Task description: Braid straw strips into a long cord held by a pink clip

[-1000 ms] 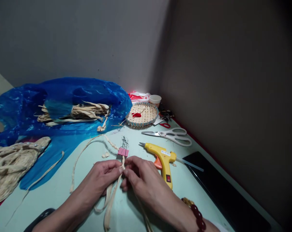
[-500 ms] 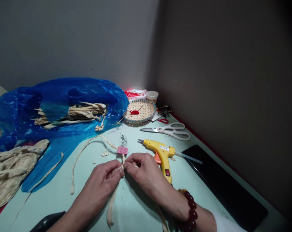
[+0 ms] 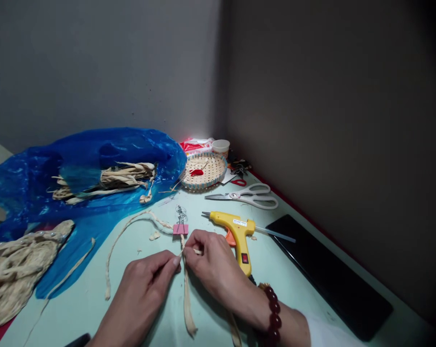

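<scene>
A pale braided straw cord (image 3: 128, 225) curves over the table and runs into a pink binder clip (image 3: 180, 229). Just below the clip, my left hand (image 3: 145, 284) pinches a thin straw strand between thumb and forefinger. Close beside it, my right hand (image 3: 212, 260) pinches the straw at the braid, with a short end showing between its fingers. One flat straw strip (image 3: 188, 308) hangs down between my hands, and another strip (image 3: 235, 330) passes under my right wrist. My fingertips partly hide the crossing of the strands.
Right of my hands lie a yellow glue gun (image 3: 239, 231), white-handled scissors (image 3: 254, 195) and a black flat object (image 3: 329, 274). Behind are a round woven basket (image 3: 212, 168) and a paper cup (image 3: 221, 147). At left, a blue plastic bag (image 3: 84, 144) holds straw, near a woven straw piece (image 3: 19, 274).
My left hand has drawn slightly down and left from the braid, pulling the thin strand. The hanging strip has swung right and now lies straighter. The camera view has shifted slightly.
</scene>
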Demonstrator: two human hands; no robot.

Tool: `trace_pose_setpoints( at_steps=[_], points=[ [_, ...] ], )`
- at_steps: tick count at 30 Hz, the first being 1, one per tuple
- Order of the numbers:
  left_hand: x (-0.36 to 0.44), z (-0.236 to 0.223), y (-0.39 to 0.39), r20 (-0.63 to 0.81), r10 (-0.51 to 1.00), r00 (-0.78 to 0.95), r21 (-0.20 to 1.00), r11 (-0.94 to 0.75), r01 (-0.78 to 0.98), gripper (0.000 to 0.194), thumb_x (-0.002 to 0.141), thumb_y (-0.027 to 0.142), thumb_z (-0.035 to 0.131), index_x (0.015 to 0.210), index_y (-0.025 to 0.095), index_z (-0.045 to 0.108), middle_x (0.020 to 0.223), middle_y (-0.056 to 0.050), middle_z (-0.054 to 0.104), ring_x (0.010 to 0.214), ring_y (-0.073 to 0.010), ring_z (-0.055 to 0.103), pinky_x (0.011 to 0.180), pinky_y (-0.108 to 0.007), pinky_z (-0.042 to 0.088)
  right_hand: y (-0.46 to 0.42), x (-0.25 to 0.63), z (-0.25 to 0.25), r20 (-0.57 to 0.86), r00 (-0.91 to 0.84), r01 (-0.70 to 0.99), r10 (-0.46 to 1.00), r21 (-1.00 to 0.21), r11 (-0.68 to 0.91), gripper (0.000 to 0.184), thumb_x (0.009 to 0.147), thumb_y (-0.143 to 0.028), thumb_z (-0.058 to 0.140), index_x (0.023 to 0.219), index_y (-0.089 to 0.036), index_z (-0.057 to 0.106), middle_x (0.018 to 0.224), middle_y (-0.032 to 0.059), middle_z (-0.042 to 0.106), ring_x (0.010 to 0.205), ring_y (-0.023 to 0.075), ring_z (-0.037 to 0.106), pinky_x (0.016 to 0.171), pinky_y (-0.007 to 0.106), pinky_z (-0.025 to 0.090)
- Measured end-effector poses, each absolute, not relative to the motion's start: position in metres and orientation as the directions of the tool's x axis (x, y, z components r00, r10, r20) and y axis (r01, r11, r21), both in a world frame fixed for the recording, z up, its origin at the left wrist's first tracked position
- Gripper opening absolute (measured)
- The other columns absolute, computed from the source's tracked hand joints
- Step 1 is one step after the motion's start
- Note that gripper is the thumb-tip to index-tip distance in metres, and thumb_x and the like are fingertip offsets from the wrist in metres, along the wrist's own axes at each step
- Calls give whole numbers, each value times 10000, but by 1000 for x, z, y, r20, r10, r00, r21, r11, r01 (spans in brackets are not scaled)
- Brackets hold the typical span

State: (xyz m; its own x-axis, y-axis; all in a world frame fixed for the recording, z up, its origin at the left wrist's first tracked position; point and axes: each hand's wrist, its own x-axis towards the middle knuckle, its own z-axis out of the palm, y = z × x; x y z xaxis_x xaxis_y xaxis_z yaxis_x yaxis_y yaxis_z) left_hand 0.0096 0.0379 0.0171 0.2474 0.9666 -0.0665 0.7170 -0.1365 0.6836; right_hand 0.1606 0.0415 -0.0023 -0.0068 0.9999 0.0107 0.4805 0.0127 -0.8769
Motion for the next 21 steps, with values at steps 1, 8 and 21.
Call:
trace_pose_setpoints(
  at_steps=[1,8,21],
  points=[
    [9,17,36,-87,957,277,658,-153,737,367,891,430,452,617,210,555,594,31,596,599,-151,547,569,-215,413,41,161,-1,21,-9,505,1000,-863,23,131,745,-109,521,659,-161,605,558,-29,539,545,94,436,517,216,247],
    [12,1,13,93,858,505,381,-500,778,289,938,276,392,708,227,560,626,-1,635,568,-158,621,562,-236,451,38,161,3,39,-26,495,999,-868,47,166,729,-84,498,627,-165,601,543,-31,516,542,97,423,522,216,250],
    [14,-23,4,250,539,804,-253,-765,592,275,672,12,444,829,189,583,623,-20,616,481,-190,621,403,-278,452,36,164,2,-85,-124,214,989,-975,-57,189,720,-118,491,661,-146,667,638,26,683,564,108,558,511,178,367]
  ],
)
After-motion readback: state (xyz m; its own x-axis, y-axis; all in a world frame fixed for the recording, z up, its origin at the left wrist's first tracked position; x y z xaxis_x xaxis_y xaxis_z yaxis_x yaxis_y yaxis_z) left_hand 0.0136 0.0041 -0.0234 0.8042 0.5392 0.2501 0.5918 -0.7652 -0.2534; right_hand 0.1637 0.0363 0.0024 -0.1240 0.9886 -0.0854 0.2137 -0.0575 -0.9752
